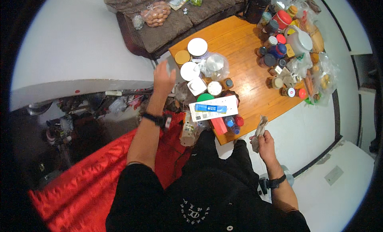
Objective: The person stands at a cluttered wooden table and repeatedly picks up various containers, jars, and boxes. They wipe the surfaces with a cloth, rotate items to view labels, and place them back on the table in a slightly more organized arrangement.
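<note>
The picture is round, with a black rim in all corners, and straight lines bend strongly near this rim. The light is even and rather bright on the wooden counter [239, 44] and on the white floor [72, 44], with soft glare on the plastic bags [325, 74]. The lower left side is dim and hard to read. The red cloth [91, 180] looks very saturated. The left hand [163, 77] is slightly blurred. Details near the edge are soft.

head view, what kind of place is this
Probably a room in a home, used for storing food. A low orange wooden table is crowded with lidded jars and spice bottles, a brown cushioned bench holds a clear bag of eggs, and a red satin cloth lies on the floor.
</note>
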`<state>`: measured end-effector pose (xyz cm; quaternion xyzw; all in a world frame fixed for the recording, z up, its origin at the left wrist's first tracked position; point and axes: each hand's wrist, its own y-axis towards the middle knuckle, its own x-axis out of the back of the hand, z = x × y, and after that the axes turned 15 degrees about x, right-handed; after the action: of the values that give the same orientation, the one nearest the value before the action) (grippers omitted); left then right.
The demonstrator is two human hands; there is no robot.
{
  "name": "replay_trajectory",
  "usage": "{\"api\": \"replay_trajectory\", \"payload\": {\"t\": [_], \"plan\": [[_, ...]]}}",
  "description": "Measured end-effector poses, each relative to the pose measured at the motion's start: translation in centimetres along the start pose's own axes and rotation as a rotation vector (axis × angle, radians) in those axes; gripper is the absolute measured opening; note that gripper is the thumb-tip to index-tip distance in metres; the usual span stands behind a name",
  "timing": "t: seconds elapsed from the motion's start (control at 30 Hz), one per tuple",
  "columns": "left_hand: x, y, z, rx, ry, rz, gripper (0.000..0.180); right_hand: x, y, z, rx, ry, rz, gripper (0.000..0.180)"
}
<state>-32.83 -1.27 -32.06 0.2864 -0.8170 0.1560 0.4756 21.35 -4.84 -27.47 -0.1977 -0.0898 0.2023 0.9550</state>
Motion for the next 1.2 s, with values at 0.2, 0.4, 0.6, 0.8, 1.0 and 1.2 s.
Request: {"api": "replay_trajectory", "payload": {"t": [0.2, 0.4, 0.6, 0.8, 1.0, 1.2], "plan": [[3.2, -22.9, -4.8, 0.359, -0.042, 0.127, 0.046, 11.4, -3.3, -1.6, -0.003, 0.035, -0.022, 0.016], [0.8, -38.5, -12.2, 0.545, -0.271, 0.297, 0.044, 20.4, -6.1, -3.7, 0.000, -0.004, 0.019, 0.016], [0.8, -42.2, -17.9, 0.583, -0.348, 0.515, 0.046, 22.8, -7.5, -1.9, 0.057, -0.023, 0.032, 0.018], [-1.4, -44.0, -19.3, 0.466, -0.513, 0.500, 0.044, 21.3, -9.9, -2.6, 0.046, -0.046, 0.063, 0.017], [0.7, -44.4, -20.2, 0.441, -0.431, 0.542, 0.050, 16.1, -11.3, -1.5, -0.018, -0.034, 0.197, 0.014], [5.0, -42.3, -18.7, 0.524, -0.609, 0.595, 0.047, 7.4, -9.6, 4.0, 0.029, -0.130, 0.338, 0.014]]}}
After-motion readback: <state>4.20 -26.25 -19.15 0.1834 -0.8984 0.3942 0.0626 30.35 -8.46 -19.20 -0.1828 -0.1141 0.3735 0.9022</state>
